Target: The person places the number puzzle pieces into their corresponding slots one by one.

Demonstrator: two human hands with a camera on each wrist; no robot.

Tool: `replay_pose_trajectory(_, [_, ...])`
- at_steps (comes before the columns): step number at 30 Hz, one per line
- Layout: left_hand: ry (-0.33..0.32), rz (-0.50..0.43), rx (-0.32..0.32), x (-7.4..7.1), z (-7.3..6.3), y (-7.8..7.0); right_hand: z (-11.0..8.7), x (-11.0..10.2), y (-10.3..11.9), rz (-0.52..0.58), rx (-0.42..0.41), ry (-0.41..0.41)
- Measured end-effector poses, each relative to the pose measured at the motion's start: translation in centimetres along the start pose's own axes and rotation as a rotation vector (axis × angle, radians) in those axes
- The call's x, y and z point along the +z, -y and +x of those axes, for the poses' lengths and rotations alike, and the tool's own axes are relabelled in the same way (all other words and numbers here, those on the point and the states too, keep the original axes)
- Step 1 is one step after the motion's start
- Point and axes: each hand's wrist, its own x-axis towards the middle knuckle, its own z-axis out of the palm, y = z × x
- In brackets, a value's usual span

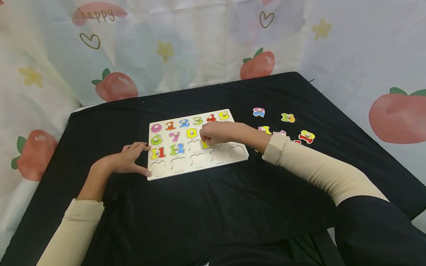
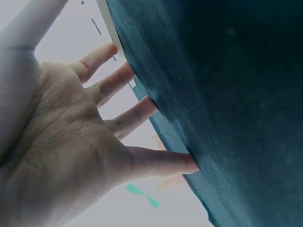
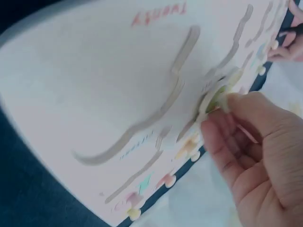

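A wooden number puzzle board (image 1: 188, 173) lies on the black table, with number pieces such as the pink 0 (image 1: 156, 128), the purple 7 (image 1: 174, 136) and the 12 (image 1: 177, 149) in their recesses. Low over the board's middle, my right hand (image 1: 217, 133) pinches a number piece (image 1: 204, 145) by its top; a yellow 1 shows and the rest is hidden. In the right wrist view, thumb and fingers meet on that piece (image 3: 217, 99). My left hand (image 1: 128, 159) rests at the board's left edge, its fingers spread and fairly straight, thumb by the near corner.
Several loose number pieces lie right of the board, among them a pink-and-blue one (image 1: 259, 112), a green-and-orange one (image 1: 288, 118) and a yellow-and-red one (image 1: 307, 137). My right forearm partly covers others. A printed curtain (image 1: 199, 66) hangs behind the table (image 1: 213, 207).
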Motion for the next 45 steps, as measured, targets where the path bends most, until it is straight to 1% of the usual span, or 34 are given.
replay_pose_trajectory(8, [-0.005, 0.0, 0.019, 0.0, 0.2, 0.2, 1.1, 0.4, 1.1, 0.003, -0.119, -0.102])
replay_pose_trajectory(13, [0.0, 0.002, 0.01, 0.1, 0.2, 0.2, 1.9, 0.6, 1.7, -0.006, -0.145, -0.133])
replay_pose_trajectory(21, [-0.012, 0.003, 0.009, 0.2, 0.0, 0.4, 2.7, 0.6, 2.7, -0.094, -0.116, -0.104])
replay_pose_trajectory(27, [-0.013, 0.006, 0.01, 0.2, 0.0, 0.4, 2.6, 0.9, 2.6, -0.075, -0.082, -0.111])
replay_pose_trajectory(32, [-0.008, 0.005, 0.013, 0.1, 0.2, 0.4, 2.3, 1.2, 2.2, -0.054, -0.091, -0.128])
replay_pose_trajectory(35, [-0.002, 0.007, 0.014, 0.1, 0.2, 0.3, 1.6, 1.1, 1.7, -0.03, -0.073, -0.133])
replay_pose_trajectory(39, [0.0, 0.016, 0.008, 0.0, 0.2, 0.1, 0.0, 0.6, 0.2, -0.033, -0.049, -0.202])
replay_pose_trajectory(41, [0.002, 0.018, 0.006, 0.0, 0.1, 0.0, -1.0, 0.2, -0.9, -0.055, -0.043, -0.251])
replay_pose_trajectory(45, [0.011, 0.02, 0.007, 0.0, 0.1, 0.1, -3.7, -0.6, -3.3, -0.078, -0.007, -0.309])
